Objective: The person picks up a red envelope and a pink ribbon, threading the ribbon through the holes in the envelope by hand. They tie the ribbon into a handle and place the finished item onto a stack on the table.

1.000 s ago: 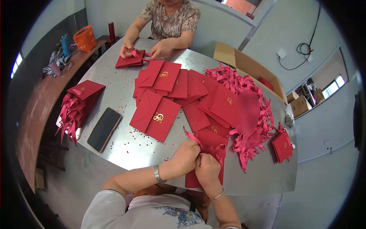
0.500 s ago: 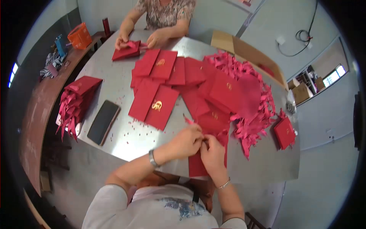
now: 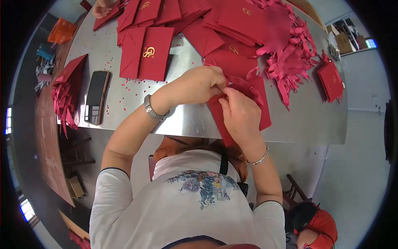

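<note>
My left hand [image 3: 201, 86] and my right hand [image 3: 242, 114] meet fingertip to fingertip above a red paper bag [image 3: 264, 114] at the table's front edge. Both are closed in a pinch on a red ribbon [image 3: 247, 86], which curls out over the bag beside my right hand. The exact spot between the fingertips is hidden. Just beyond lies another red bag with a gold emblem [image 3: 234, 50]. To the left of my hands, a red bag with gold lettering [image 3: 157, 54] rests flat on the metal table.
A phone [image 3: 97, 97] and a bundle of ribboned bags [image 3: 68, 91] lie left. Loose ribbons [image 3: 292, 58] are heaped at the right, near a small red bag stack [image 3: 331, 81]. Another person's hand [image 3: 101, 9] shows top left. A person in red [image 3: 323, 224] is at bottom right.
The view has tilted down, so the table sits higher in the picture. My hands stay together at the ribbon, and the bag beneath them has turned slightly.
</note>
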A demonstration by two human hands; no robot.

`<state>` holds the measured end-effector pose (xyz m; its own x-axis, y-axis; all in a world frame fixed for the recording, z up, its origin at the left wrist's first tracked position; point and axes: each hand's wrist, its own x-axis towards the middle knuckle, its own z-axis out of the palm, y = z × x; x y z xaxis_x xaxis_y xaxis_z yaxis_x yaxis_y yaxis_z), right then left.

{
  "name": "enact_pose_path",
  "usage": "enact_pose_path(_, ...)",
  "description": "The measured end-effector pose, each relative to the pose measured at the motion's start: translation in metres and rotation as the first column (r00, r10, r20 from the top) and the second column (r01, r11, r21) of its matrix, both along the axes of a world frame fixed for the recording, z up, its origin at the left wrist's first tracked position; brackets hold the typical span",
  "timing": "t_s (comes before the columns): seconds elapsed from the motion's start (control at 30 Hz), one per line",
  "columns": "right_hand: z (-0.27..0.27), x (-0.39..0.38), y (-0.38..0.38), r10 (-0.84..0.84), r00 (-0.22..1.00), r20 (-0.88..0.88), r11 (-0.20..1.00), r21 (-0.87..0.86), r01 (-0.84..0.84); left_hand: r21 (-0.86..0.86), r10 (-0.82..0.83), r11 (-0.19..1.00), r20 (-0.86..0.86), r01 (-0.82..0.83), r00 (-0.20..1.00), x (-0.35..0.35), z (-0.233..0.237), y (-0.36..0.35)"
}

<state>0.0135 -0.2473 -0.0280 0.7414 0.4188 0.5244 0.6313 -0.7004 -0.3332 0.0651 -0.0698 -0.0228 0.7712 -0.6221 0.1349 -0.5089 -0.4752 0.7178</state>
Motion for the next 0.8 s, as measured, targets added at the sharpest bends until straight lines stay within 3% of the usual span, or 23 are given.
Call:
enact_pose_path(0.03, 0.004, -0.002, -0.001, -0.008, 1.000, -0.005, 1.000, 0.002, 0.008, 0.073, 0.057, 0.995, 0.089, -0.063, 0.994, -0.002, -0.003, -0.003)
enact_pose_path(0.1, 0.014, -0.011, -0.003, -0.080, 0.997, -0.008, 0.985, -0.157, 0.078, 0.121, 0.060, 0.990, 0.108, -0.073, 0.992, -0.006, -0.008, -0.007)
enact_pose_path(0.17, 0.013, -0.018, -0.008, -0.073, 0.997, -0.019, 0.985, -0.158, 0.069, 0.109, 0.112, 0.986, 0.107, -0.123, 0.988, -0.007, -0.014, -0.007)
enact_pose_path(0.27, 0.005, -0.030, -0.021, 0.026, 0.984, 0.176, 0.997, -0.077, -0.012, 0.081, 0.112, 0.990, 0.079, -0.118, 0.991, -0.005, -0.019, -0.006)
enact_pose_path(0.37, -0.012, -0.040, -0.041, -0.047, 0.998, 0.048, 0.995, 0.091, 0.042, 0.071, 0.127, 0.989, 0.080, -0.133, 0.989, -0.005, -0.020, -0.005)
enact_pose_path(0.43, -0.032, -0.047, -0.050, -0.211, 0.977, 0.009, 0.971, 0.115, 0.209, 0.066, 0.128, 0.989, 0.092, -0.135, 0.987, -0.006, -0.020, -0.006)
enact_pose_path(0.47, -0.032, -0.050, -0.054, -0.244, 0.965, -0.097, 0.968, 0.035, 0.248, 0.054, 0.134, 0.989, 0.103, -0.140, 0.986, -0.007, -0.020, -0.007)
enact_pose_path(0.63, -0.028, -0.049, -0.049, -0.281, 0.937, -0.210, 0.955, 0.031, 0.293, -0.025, 0.155, 0.988, 0.112, -0.153, 0.981, -0.006, -0.022, -0.004)
enact_pose_path(0.7, -0.027, -0.046, -0.051, -0.288, 0.933, -0.217, 0.956, -0.002, 0.295, 0.030, 0.391, 0.903, 0.354, -0.428, 0.849, -0.003, -0.025, 0.002)
enact_pose_path(0.77, -0.027, -0.046, -0.050, -0.286, 0.937, -0.200, 0.958, -0.048, 0.282, 0.007, 0.561, 0.801, 0.341, -0.598, 0.754, 0.012, -0.022, 0.017)
enact_pose_path(0.8, -0.028, -0.046, -0.049, -0.290, 0.939, -0.186, 0.957, -0.041, 0.287, 0.008, 0.565, 0.796, 0.345, -0.605, 0.749, 0.012, -0.022, 0.019)
